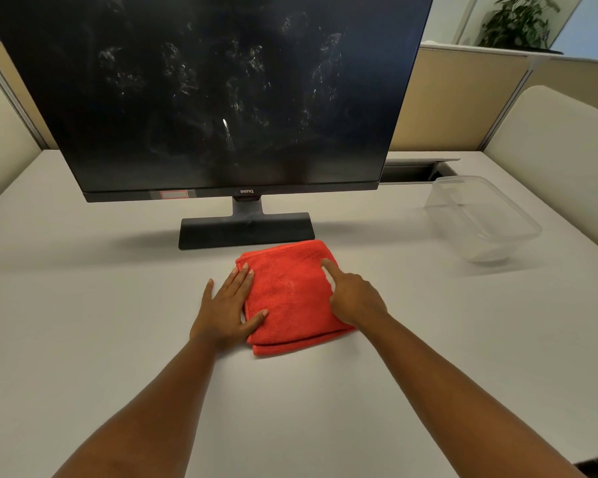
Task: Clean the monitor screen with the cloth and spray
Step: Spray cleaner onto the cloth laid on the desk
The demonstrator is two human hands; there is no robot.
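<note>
A black monitor (208, 91) stands on its stand (246, 231) at the back of the desk, its dark screen marked with whitish smudges and streaks. In front of the stand lies a folded red cloth (290, 294). My left hand (227, 307) rests flat on the cloth's left edge, fingers spread. My right hand (351, 294) presses on the cloth's right side, index finger stretched out and the other fingers curled. Neither hand grips the cloth. No spray bottle is in view.
An empty clear plastic container (484, 219) sits at the right on the grey desk (83, 305). A cable slot (415, 170) opens behind the monitor's right side. Beige partitions (463, 101) enclose the desk; a plant (518, 22) stands beyond.
</note>
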